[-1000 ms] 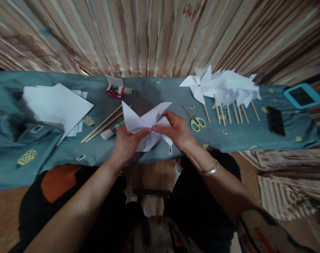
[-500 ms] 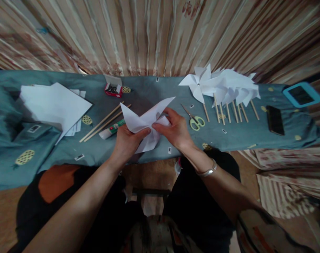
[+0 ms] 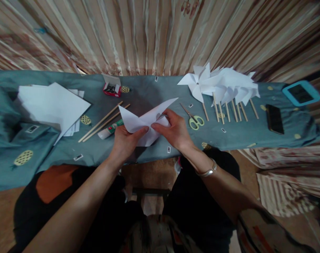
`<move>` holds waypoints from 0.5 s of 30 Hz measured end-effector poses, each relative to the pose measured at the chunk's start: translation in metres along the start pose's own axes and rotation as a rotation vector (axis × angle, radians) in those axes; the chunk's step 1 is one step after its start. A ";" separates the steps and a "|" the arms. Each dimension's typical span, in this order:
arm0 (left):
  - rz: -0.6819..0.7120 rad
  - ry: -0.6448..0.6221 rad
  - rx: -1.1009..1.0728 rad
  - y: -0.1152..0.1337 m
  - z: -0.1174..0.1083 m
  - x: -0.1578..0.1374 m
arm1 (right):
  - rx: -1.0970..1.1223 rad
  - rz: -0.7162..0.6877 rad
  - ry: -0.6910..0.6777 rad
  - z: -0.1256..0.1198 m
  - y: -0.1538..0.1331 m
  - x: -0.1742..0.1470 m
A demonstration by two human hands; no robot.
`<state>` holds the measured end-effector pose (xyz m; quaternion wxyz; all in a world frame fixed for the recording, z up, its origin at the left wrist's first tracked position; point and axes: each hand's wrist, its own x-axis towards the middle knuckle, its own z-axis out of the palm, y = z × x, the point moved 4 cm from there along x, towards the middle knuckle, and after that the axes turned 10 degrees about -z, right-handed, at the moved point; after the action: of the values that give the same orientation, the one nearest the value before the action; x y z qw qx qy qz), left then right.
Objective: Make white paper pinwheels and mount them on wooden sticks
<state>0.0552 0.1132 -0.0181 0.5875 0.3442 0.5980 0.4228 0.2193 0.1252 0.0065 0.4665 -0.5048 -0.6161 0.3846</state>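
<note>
Between my two hands is a white paper pinwheel (image 3: 141, 121) without a stick, its vanes folded in to the middle. My left hand (image 3: 125, 140) grips its left side, the thumb pressed near the centre. From the right, my right hand (image 3: 175, 128) pinches it, thumb also by the centre and fingers behind the paper. A glue stick (image 3: 109, 129) lies just left of my left hand, beside two wooden sticks (image 3: 102, 121). Green-handled scissors (image 3: 194, 119) rest to the right of my right hand.
White paper sheets (image 3: 53, 105) are piled at the left. A small red box (image 3: 112, 88) of dark metal pieces stands open behind. Several pinwheels on sticks (image 3: 225, 84) lie at the back right, near a black phone (image 3: 274, 119) and a blue-framed device (image 3: 301, 93). A striped curtain (image 3: 138, 38) hangs behind.
Both hands still hold the pinwheel at its centre. It has tilted slightly, and its lower vane shows less below my thumbs. The view has shifted a little.
</note>
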 end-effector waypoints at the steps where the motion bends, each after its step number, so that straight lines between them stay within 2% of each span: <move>1: 0.003 0.002 0.010 0.000 0.000 0.000 | 0.000 -0.004 -0.002 0.000 0.000 0.000; 15: 0.017 0.009 0.017 0.002 0.000 -0.002 | 0.014 0.002 -0.008 0.007 0.004 -0.005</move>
<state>0.0556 0.1119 -0.0156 0.5782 0.3524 0.6014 0.4242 0.2134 0.1211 0.0002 0.4670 -0.5008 -0.6147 0.3914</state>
